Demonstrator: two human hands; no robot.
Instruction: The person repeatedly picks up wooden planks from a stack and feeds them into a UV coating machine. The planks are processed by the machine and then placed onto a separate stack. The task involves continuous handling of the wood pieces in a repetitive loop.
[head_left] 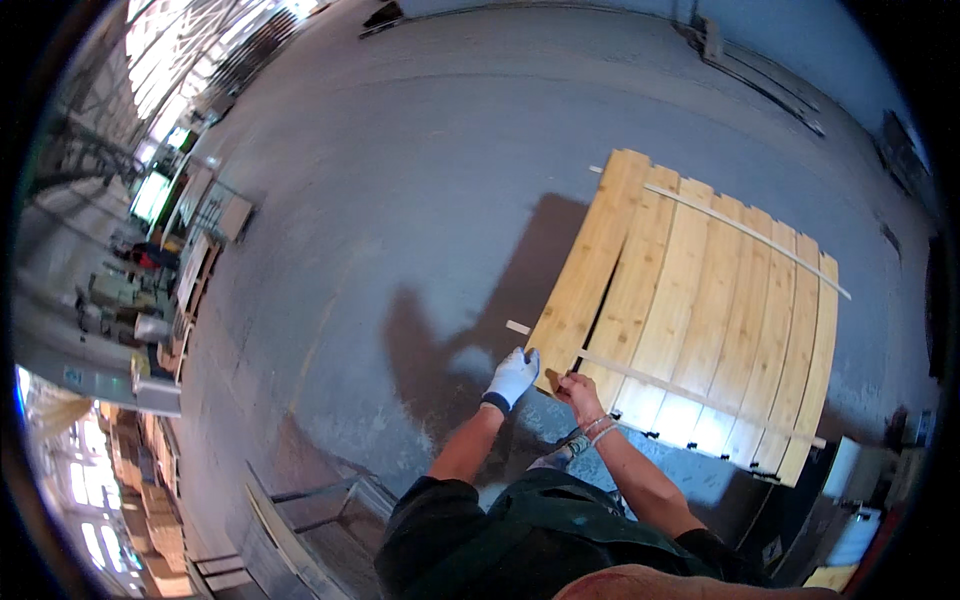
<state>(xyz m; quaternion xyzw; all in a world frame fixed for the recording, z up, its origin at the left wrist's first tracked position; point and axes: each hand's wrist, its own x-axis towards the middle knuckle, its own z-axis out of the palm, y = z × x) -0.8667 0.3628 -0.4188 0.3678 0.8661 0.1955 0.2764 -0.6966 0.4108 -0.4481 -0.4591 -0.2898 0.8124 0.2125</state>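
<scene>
A stack topped with several pale, knotty wooden planks (pixel 690 300) stands in front of me and to the right. Its leftmost plank (pixel 585 260) lies beside the others, with a dark narrow gap between. My left hand (pixel 514 376), in a white glove with a dark cuff, is closed on the near left corner of that plank. At the same near end, on the gap side, my bare right hand (pixel 580 396) has its fingers closed on the plank's end. Two thin wooden strips, a far one (pixel 750 238) and a near one (pixel 700 398), lie across the other planks.
Short strip ends (pixel 518 327) stick out left of the stack. A metal-framed stand (pixel 310 510) is at my lower left. Dark equipment and a white container (pixel 852 535) stand at the lower right. Cardboard boxes (pixel 150 500) and pallets line the left side; long pieces (pixel 750 75) lie by the far wall.
</scene>
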